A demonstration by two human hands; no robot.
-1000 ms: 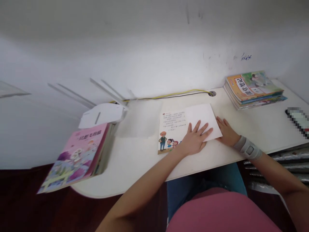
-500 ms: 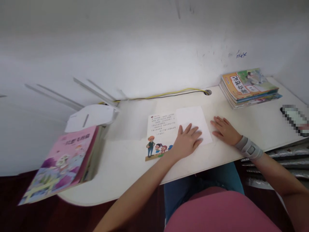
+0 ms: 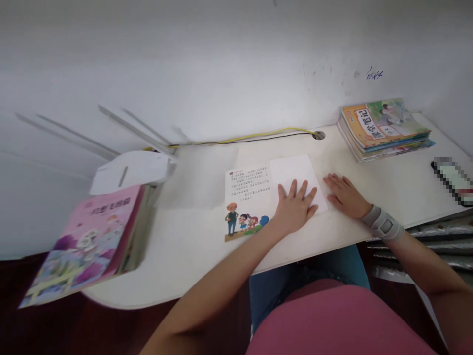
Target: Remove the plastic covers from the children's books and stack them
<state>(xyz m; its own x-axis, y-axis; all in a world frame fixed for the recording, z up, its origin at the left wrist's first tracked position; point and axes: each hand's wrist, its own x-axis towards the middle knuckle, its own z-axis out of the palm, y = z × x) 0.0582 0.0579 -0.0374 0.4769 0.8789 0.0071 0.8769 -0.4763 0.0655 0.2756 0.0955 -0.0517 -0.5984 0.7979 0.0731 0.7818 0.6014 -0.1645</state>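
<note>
An open booklet point(image 3: 247, 197) lies on the white desk, its left page printed with text and cartoon figures. Its right side is a blank white page point(image 3: 293, 170). Flat on the lower part of that blank page rests my left hand point(image 3: 295, 207), fingers spread. My right hand point(image 3: 345, 195) lies palm down on the desk just right of the page, fingers stretched out, holding nothing. A grey band with a watch-like face point(image 3: 386, 227) circles my right wrist.
A pile of books with a pink cover point(image 3: 92, 236) overhangs the desk's left end, before a white device with antennas point(image 3: 129, 170). More books point(image 3: 386, 125) are stacked back right, near a phone point(image 3: 453, 180). Yellow and black cables point(image 3: 258, 136) run along the wall.
My left hand has shifted slightly right on the blank page, its fingers spread wider. My right hand stays beside the page. The camera view has moved a little.
</note>
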